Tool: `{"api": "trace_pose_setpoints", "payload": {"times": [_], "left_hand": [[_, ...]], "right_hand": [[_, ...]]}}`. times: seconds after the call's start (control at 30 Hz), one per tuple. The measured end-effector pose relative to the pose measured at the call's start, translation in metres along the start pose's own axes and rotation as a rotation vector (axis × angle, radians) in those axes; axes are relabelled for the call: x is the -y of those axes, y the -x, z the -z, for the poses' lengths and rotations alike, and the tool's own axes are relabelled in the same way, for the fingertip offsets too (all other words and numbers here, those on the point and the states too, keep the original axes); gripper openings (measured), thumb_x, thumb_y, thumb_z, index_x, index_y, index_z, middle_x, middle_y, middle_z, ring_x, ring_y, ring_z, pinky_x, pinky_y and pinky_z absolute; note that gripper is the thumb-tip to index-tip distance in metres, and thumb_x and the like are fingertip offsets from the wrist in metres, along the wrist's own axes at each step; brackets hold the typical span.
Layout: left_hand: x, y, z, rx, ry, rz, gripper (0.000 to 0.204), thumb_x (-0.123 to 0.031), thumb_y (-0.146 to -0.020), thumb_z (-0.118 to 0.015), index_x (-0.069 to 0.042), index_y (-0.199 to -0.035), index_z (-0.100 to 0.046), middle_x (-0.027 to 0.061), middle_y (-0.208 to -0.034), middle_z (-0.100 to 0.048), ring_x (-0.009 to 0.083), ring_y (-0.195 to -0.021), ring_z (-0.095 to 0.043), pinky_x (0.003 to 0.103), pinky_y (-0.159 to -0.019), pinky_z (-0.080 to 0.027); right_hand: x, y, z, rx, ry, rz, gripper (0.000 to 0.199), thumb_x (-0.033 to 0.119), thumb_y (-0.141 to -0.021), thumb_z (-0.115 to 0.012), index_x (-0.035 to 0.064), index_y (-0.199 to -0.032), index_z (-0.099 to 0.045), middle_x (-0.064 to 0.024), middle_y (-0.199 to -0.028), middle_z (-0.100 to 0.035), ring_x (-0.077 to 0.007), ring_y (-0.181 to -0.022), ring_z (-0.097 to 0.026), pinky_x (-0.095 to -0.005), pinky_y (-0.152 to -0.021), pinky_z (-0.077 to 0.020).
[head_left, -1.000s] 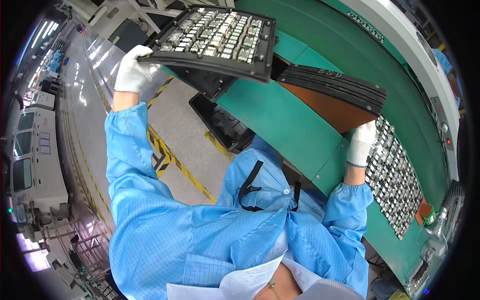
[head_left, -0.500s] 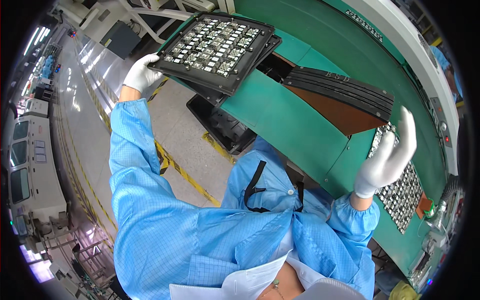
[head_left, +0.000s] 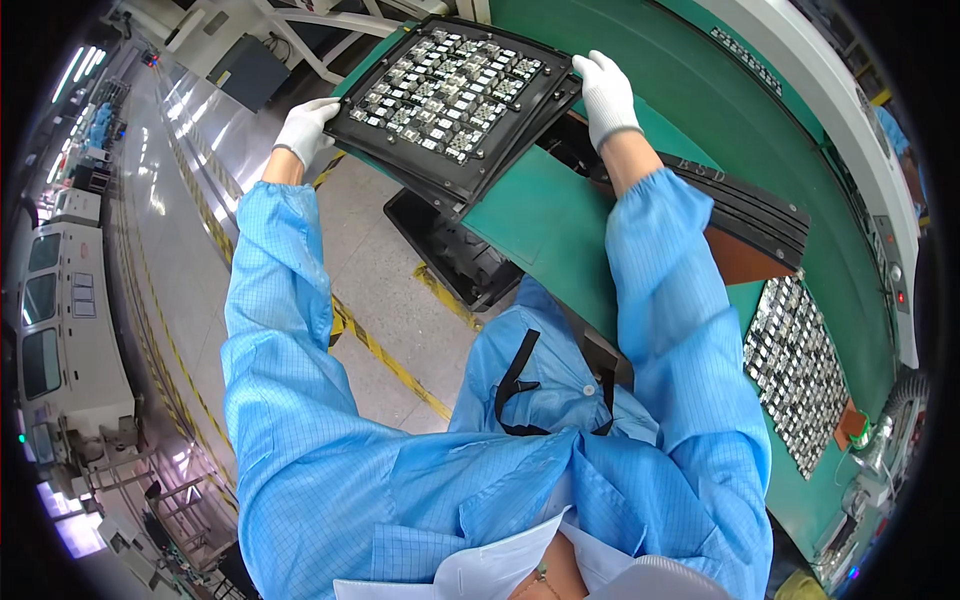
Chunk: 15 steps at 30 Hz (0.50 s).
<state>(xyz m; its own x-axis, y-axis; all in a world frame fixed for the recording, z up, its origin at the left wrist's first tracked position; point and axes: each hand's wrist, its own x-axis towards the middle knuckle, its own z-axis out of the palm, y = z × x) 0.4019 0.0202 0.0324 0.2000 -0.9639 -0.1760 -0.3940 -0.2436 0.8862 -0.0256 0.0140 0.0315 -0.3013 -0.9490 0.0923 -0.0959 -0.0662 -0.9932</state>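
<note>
Fingers of the gloved left hand grip the left corner of a black tray at the left end of a green desk, while on my remote feed the right hand has its own closed on the tray's right corner. Rows of small circuit boards cover the tray's face; a second black tray shows beneath, set askew. From my distant post I cannot tell whether the upper one rests or is lifted. A black slotted rack with a brown side stands farther along the desk, partly behind the right sleeve. Toward the desk's right end I see a dense spread of boards, an orange-brown block just beside its corner. A black bin sits below the desk's near edge.
</note>
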Motion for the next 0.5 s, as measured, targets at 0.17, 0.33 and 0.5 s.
{"api": "trace_pose_setpoints", "payload": {"times": [0.17, 0.33, 0.5], "left_hand": [[0.005, 0.0, 0.007, 0.067, 0.028, -0.017, 0.044, -0.016, -0.092, -0.063, -0.001, -0.134, -0.062, 0.0073, -0.117, -0.068, 0.0165, -0.094, -0.061, 0.032, -0.08, -0.047], [0.01, -0.006, 0.006, 0.064, 0.026, -0.043, 0.048, -0.006, -0.09, -0.06, 0.004, -0.136, -0.059, 0.0101, -0.12, -0.067, 0.0174, -0.098, -0.062, 0.029, -0.083, -0.048], [0.015, -0.007, 0.008, 0.051, 0.033, -0.086, 0.046, -0.005, -0.089, -0.06, 0.001, -0.134, -0.062, 0.0091, -0.117, -0.069, 0.0159, -0.091, -0.062, 0.029, -0.077, -0.049]], "right_hand": [[-0.04, -0.06, -0.018, 0.029, 0.08, 0.027, 0.049, 0.026, -0.094, -0.06, -0.0049, -0.132, -0.06, -0.0191, -0.14, -0.059, -0.032, -0.129, -0.055, -0.0363, -0.109, -0.0396], [-0.06, -0.09, -0.014, 0.169, 0.295, 0.098, 0.039, 0.018, -0.093, -0.061, -0.003, -0.126, -0.066, -0.0147, -0.132, -0.066, -0.0265, -0.125, -0.058, -0.0331, -0.107, -0.0407], [-0.048, -0.079, -0.014, 0.181, 0.128, -0.068, 0.036, 0.022, -0.091, -0.066, -0.0015, -0.119, -0.069, -0.0116, -0.122, -0.068, -0.024, -0.116, -0.059, -0.033, -0.102, -0.0421]]}}
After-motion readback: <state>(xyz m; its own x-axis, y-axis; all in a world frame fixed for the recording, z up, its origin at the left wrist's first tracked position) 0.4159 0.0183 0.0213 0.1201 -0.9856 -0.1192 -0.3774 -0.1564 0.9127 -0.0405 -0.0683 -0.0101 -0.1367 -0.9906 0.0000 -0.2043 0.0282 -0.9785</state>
